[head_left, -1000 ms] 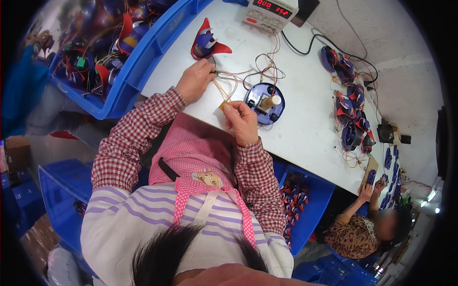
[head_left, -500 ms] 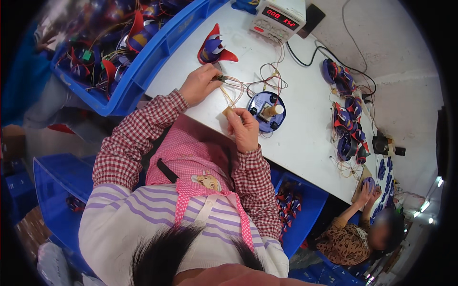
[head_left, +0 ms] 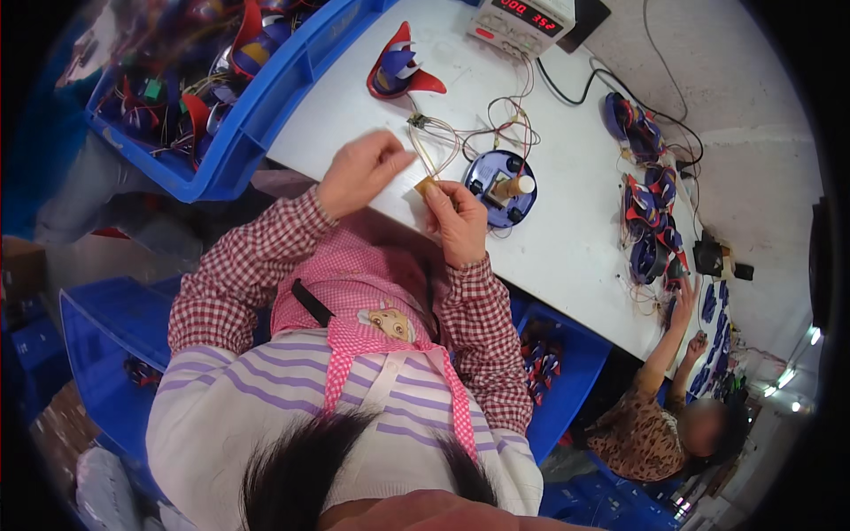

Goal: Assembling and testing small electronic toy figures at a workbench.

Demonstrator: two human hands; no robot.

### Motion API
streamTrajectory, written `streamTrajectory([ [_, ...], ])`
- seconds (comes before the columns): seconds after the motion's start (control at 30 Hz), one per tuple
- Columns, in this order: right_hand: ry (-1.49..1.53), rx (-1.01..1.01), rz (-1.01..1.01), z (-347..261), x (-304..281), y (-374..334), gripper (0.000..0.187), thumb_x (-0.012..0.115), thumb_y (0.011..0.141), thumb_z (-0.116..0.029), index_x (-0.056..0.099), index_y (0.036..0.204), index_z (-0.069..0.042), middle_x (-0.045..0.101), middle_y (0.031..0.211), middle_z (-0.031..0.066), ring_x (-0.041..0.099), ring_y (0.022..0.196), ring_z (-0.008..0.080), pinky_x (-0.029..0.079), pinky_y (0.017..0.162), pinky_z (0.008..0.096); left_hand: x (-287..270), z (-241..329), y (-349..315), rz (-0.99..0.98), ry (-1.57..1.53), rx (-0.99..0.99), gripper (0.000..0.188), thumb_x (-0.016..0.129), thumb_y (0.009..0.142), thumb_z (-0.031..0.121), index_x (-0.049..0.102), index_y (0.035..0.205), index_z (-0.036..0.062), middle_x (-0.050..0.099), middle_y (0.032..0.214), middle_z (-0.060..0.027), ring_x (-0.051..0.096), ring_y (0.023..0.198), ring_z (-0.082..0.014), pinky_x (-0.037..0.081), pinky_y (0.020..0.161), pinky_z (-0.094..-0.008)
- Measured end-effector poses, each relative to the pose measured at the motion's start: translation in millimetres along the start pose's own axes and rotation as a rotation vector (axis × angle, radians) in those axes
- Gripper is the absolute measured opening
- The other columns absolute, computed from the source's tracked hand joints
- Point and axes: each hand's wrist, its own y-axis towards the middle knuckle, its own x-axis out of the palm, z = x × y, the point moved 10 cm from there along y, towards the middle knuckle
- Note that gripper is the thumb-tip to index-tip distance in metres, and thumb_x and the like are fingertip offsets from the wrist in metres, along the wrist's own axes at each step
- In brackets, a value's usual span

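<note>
My right hand [head_left: 458, 228] pinches a small flat brown piece [head_left: 424, 187], with thin wires running up from it. To its left, my left hand [head_left: 359, 173] is held over the table's near edge, fingers loosely bent and holding nothing. A small dark circuit board [head_left: 416, 120] lies on the white table beyond that hand, joined to the thin wires. Just right of my right hand sits a round purple-blue base [head_left: 485, 168] with black parts and a pale cylinder [head_left: 515, 186] standing on it. Farther back rests a red and purple toy part [head_left: 397, 71] with a pointed top.
A blue crate [head_left: 266, 111] full of wired toy parts stands at the left. At the back is a power supply [head_left: 522, 26] with a lit red display and cables. Purple and red assemblies [head_left: 653, 217] line the table's right side, where a co-worker [head_left: 651, 429] sits.
My left hand has let go of the small dark circuit board and drawn back toward me. My right hand keeps its pinch. The co-worker's hands have moved apart, one reaching toward the assemblies.
</note>
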Motion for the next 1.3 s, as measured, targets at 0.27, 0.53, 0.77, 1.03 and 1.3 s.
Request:
streamTrajectory([
  [0.27,-0.178,-0.257,0.136,-22.8,-0.6,-8.7,0.020,0.061,0.095,-0.016,0.062,0.107,0.001,0.059,0.084,0.0003,0.050,0.063,0.0039,0.040,0.053,0.0190,47.3,-21.6,-25.5,-0.261,-0.486,-0.231,0.026,0.057,0.096,0.025,0.060,0.084,0.0022,0.053,0.066,0.0021,0.046,0.058,-0.0042,0.037,0.052,-0.0209],
  [0.53,-0.602,-0.746,0.202,-54.6,17.7,-26.7,0.011,0.067,0.087,-0.001,0.061,0.096,-0.001,0.056,0.083,0.0047,0.053,0.070,0.0105,0.043,0.062,0.0224,47.9,-30.2,-29.5,-0.109,-0.508,-0.278,0.034,0.059,0.094,0.030,0.063,0.078,0.0005,0.056,0.060,0.0001,0.049,0.051,-0.0056,0.038,0.047,-0.0231],
  [0.77,-0.580,-0.731,0.186,-50.3,16.4,-25.9,0.009,0.065,0.091,-0.006,0.060,0.096,0.000,0.058,0.081,0.0049,0.054,0.070,0.0114,0.044,0.062,0.0232,51.7,-26.9,-35.9,-0.116,-0.534,-0.295,0.024,0.056,0.096,0.023,0.062,0.085,0.0024,0.055,0.067,0.0023,0.049,0.056,-0.0036,0.039,0.050,-0.0196],
  [1.03,-0.363,-0.358,0.121,-22.2,1.1,-6.1,0.019,0.061,0.095,-0.015,0.061,0.104,0.002,0.063,0.083,0.0049,0.056,0.071,0.0084,0.046,0.063,0.0220,51.6,-24.7,-33.1,-0.079,-0.486,-0.212,0.027,0.058,0.094,0.025,0.062,0.083,0.0006,0.056,0.061,-0.0018,0.052,0.056,-0.0087,0.042,0.051,-0.0268],
  [1.3,0.049,-0.105,0.019,-4.1,2.1,2.9,0.018,0.058,0.097,-0.015,0.059,0.103,0.002,0.060,0.075,0.0035,0.054,0.061,0.0066,0.047,0.054,0.0206,-7.7,13.1,6.9,0.189,0.006,0.180,0.023,0.064,0.090,0.023,0.060,0.099,0.0022,0.056,0.085,-0.0088,0.057,0.070,-0.0194,0.048,0.065,-0.0328],
])
